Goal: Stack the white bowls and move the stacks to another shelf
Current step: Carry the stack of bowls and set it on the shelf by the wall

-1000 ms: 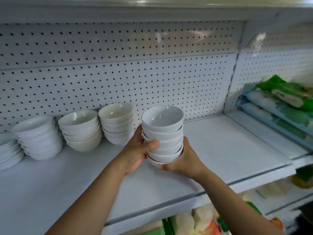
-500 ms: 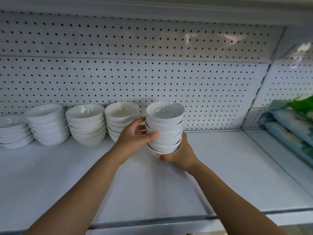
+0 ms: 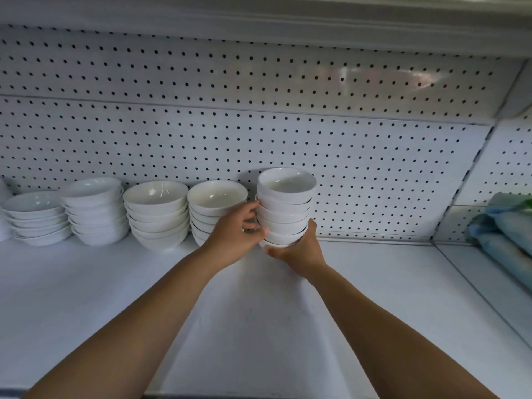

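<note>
Five stacks of white bowls show along the pegboard (image 3: 374,174) at the back of the white shelf (image 3: 403,283). The held stack (image 3: 285,205), the one farthest right, has about six bowls. Left of it, touching or nearly touching, stands a second stack (image 3: 216,205) of about five, then a third stack (image 3: 157,214) of about six, a fourth stack (image 3: 95,210) of about five, and at the far left a low stack of shallower bowls (image 3: 36,217), about four. Right of the held stack, well apart in the next bay, lies a pile of blue and green soft packs (image 3: 503,234).

Both hands clasp the held stack: the left hand (image 3: 234,237) curls its fingers around the left flank, the right hand (image 3: 299,250) cups the base and right side. Whether its foot touches the shelf cannot be told.

Half a second back the stack was farther forward and apart from its neighbour; it now sits close against the pegboard, in line with the row.
</note>
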`<state>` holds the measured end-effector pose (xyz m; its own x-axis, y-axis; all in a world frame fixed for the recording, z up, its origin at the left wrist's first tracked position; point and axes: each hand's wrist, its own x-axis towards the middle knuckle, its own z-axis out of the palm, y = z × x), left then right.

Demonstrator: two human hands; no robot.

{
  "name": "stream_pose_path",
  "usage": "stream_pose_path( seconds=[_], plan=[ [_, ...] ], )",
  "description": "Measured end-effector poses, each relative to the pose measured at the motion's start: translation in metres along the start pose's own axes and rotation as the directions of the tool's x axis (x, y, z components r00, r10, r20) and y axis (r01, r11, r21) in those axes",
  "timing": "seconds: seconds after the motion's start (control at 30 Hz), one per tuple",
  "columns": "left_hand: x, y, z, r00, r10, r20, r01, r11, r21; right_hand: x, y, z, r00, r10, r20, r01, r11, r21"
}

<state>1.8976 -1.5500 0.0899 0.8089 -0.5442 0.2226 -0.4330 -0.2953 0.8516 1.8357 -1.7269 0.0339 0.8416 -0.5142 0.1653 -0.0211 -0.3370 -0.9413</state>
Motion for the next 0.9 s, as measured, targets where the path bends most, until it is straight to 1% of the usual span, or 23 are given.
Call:
stream_pose_path(
  seconds=[0.1, 0.23, 0.33, 0.43, 0.6, 0.67, 0.8, 0.87, 0.9],
  plan=[
    [-0.002, 0.000, 0.001, 1.000, 0.001, 0.000, -0.001, 1.000, 0.001, 0.000, 0.000, 0.003, 1.000, -0.008, -0.006, 0.008, 1.000, 0.005],
    [-0.008, -0.002, 0.001, 1.000, -0.009, 0.014, 0.008, 1.000, 0.029, 0.000, -0.001, 0.001, 1.000, 0.019, -0.001, -0.019, 1.000, -0.013],
    [-0.013, -0.002, -0.001, 1.000, -0.012, 0.011, 0.012, 0.999, 0.046, 0.001, 0.003, -0.001, 0.999, 0.031, 0.027, -0.030, 0.999, -0.015],
    [-0.023, -0.004, -0.005, 0.999, -0.032, -0.015, 0.033, 0.997, 0.069, -0.004, 0.002, -0.007, 0.996, 0.049, 0.072, -0.047, 0.998, -0.031],
    [-0.054, -0.010, -0.011, 0.993, -0.082, -0.088, 0.092, 0.989, 0.113, -0.033, 0.001, -0.019, 0.993, 0.077, 0.089, -0.070, 0.995, -0.071],
    [-0.072, -0.010, -0.011, 0.989, -0.090, -0.117, 0.108, 0.981, 0.159, -0.048, -0.002, -0.024, 0.995, 0.051, 0.088, -0.039, 0.991, -0.129],
    [-0.117, -0.014, -0.007, 0.981, -0.115, -0.159, 0.157, 0.946, 0.284, -0.083, -0.008, -0.029, 0.986, 0.009, 0.167, 0.036, 0.963, -0.268],
    [-0.145, -0.016, -0.005, 0.970, -0.143, -0.194, 0.198, 0.933, 0.300, -0.102, -0.010, -0.029, 0.976, -0.037, 0.214, 0.103, 0.946, -0.307],
    [-0.160, -0.016, -0.004, 0.961, -0.155, -0.231, 0.221, 0.930, 0.295, -0.112, -0.013, -0.029, 0.972, -0.056, 0.229, 0.125, 0.946, -0.300]
  ],
)
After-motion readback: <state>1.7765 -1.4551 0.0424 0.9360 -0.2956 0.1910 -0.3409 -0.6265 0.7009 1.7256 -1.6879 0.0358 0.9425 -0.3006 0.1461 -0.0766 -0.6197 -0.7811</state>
